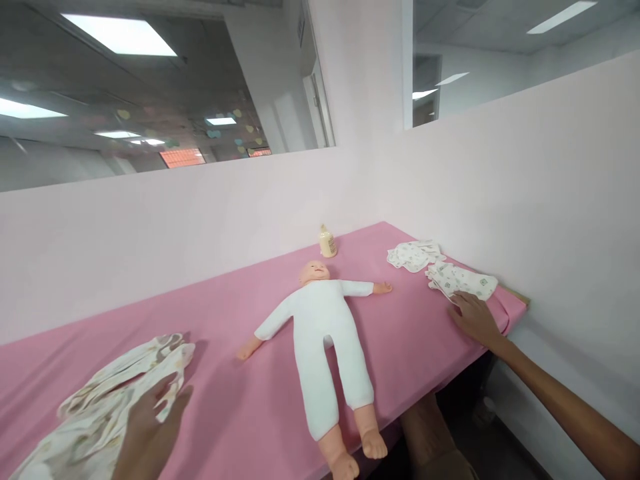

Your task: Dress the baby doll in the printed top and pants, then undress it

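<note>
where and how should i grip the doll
Grip the doll round its trunk, probably best from both sides at once: it lies face up with arms spread, so both sides look open, and the trunk is its broadest part.

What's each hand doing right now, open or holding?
Left hand: open, thumb apart, at the patterned garment.
Right hand: open, at the nearer small cloth.

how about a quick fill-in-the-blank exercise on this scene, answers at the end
1. The baby doll lies face up, on its ____.
2. The pump bottle stands just beyond the doll's ____.
3. The person's left hand and right hand are each at printed baby clothes on a ____ table cover.

Missing words: back; head; pink
</note>
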`<state>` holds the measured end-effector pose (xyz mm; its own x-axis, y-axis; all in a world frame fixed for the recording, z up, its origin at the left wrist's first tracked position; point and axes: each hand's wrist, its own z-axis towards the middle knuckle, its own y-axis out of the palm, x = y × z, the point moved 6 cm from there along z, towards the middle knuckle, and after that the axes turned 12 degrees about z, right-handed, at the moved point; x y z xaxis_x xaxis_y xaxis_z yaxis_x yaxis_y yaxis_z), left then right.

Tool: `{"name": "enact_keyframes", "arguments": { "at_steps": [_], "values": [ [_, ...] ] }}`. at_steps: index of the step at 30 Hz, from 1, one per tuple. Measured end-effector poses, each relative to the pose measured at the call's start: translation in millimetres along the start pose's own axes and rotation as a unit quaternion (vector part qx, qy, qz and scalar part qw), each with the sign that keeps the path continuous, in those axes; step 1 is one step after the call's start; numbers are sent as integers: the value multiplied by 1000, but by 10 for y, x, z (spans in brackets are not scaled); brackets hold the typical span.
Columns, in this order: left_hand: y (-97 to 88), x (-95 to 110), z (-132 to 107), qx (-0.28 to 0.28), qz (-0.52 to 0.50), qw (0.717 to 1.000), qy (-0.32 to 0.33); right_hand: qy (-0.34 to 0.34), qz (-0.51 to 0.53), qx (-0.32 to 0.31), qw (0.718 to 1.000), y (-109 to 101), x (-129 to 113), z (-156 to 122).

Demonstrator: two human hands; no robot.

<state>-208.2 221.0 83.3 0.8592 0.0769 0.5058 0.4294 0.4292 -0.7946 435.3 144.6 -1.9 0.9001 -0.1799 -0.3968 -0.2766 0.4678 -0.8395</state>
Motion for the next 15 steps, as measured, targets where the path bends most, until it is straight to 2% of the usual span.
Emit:
{"name": "enact_keyframes", "arguments": {
  "at_steps": [2, 6, 8, 12, 15],
  "values": [
    [28, 89, -206, -13, 21, 999, 21, -7, -24, -14, 1000, -5, -12, 54],
    [90, 269, -609, -24, 61, 990, 122, -8, -87, -22, 996, -60, -41, 135],
    [156, 254, -750, -45, 61, 990, 122, 10, -112, -21, 993, -86, -25, 181],
    [331, 178, -963, -90, 41, 992, 82, 60, -121, -33, 990, -106, 32, 304],
    [460, 185, -1096, -113, 12, 990, 85, 66, -127, -17, 990, -138, 18, 380]
  ]
}}
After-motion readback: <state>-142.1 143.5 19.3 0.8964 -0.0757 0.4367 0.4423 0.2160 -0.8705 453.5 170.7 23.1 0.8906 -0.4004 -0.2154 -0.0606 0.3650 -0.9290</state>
